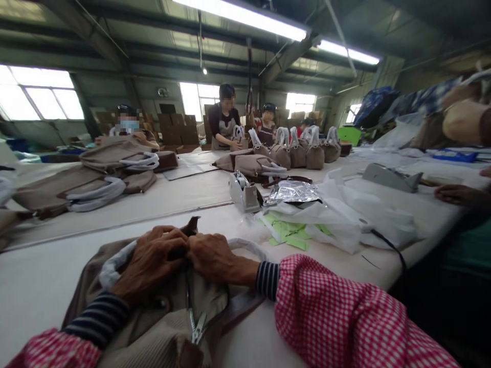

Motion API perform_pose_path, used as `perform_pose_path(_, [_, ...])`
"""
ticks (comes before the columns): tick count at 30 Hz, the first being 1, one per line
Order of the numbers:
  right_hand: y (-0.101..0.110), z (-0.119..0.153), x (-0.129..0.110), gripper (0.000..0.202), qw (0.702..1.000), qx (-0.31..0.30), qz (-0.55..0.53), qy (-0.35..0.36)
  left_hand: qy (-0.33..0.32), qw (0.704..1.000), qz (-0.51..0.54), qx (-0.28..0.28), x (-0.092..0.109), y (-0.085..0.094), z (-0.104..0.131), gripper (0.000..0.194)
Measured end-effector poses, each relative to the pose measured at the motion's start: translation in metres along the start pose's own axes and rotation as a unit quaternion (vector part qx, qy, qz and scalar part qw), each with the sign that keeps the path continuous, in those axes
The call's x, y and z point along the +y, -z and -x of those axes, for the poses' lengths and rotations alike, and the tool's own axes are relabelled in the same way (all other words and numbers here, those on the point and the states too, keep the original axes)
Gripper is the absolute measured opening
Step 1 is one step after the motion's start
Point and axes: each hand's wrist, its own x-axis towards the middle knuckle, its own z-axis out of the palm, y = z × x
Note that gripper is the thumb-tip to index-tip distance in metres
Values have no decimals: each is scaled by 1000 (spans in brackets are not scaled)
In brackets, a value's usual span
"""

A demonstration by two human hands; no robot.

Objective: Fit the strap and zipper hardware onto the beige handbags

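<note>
A taupe handbag (149, 337) lies on the table right in front of me, with its zipper (196, 327) partly open toward me. White wrapping covers its handle (111, 268). My left hand (153, 260) is closed at the far end of the bag's opening, fingers curled over the edge. Against it, my right hand (215, 258) is closed too, pinching at the same edge. A brown tab (193, 225) sticks up just beyond both hands. What exactly lies between the fingers is hidden.
A tape dispenser (245, 193), a silver foil packet (294, 192) and green tags (286, 230) lie ahead to the right, beside clear plastic (360, 214). Several bags (103, 158) lie at the left; others stand upright (314, 156) farther back. Co-workers (226, 120) stand across the table.
</note>
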Motion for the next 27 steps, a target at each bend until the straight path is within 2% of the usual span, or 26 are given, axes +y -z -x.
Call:
perform_pose_path(2, [3, -1, -1, 11, 996, -2, -63, -55, -10, 999, 36, 4, -2, -1, -2, 18])
perform_pose_path(4, [3, -1, 0, 10, 984, 22, -150, -97, -13, 998, 59, 11, -5, -4, -3, 17])
perform_pose_path(8, [-5, -2, 2, 13, 917, 44, -365, -156, -6, 997, 75, 23, -8, -7, -3, 21])
perform_pose_path(10, [-9, -4, 4, 5, 882, 51, -433, -178, 0, 997, 75, 20, -8, -7, -4, 22])
perform_pose_path(12, [-11, -4, 3, 20, 860, 64, -470, -190, 2, 998, 66, 15, -6, -7, -4, 23])
perform_pose_path(13, [-11, -4, 2, 28, 859, 66, -473, -186, 2, 998, 58, 13, -5, -7, -4, 24])
perform_pose_path(15, [-5, -1, 0, 32, 881, 58, -443, -156, -4, 999, 36, 10, -5, -7, -5, 23])
perform_pose_path(18, [18, 15, 4, 21, 932, 43, -353, -75, -21, 1000, 12, 12, -6, -8, -3, 21])
perform_pose_path(20, [41, 33, 17, 10, 946, 41, -319, -41, -40, 999, 0, 33, -6, -9, -1, 22])
perform_pose_path(21, [55, 44, 27, 4, 948, 42, -311, -48, -56, 997, -7, 47, -6, -8, 0, 22])
perform_pose_path(23, [82, 69, 53, 5, 955, 59, -274, -96, -100, 992, -24, 69, -3, -7, 2, 22])
perform_pose_path(25, [104, 96, 81, 7, 953, 71, -240, -172, -144, 987, -32, 58, 1, -5, 2, 24])
perform_pose_path(27, [117, 119, 103, 10, 947, 67, -186, -255, -162, 986, -31, 34, 3, -4, 1, 25])
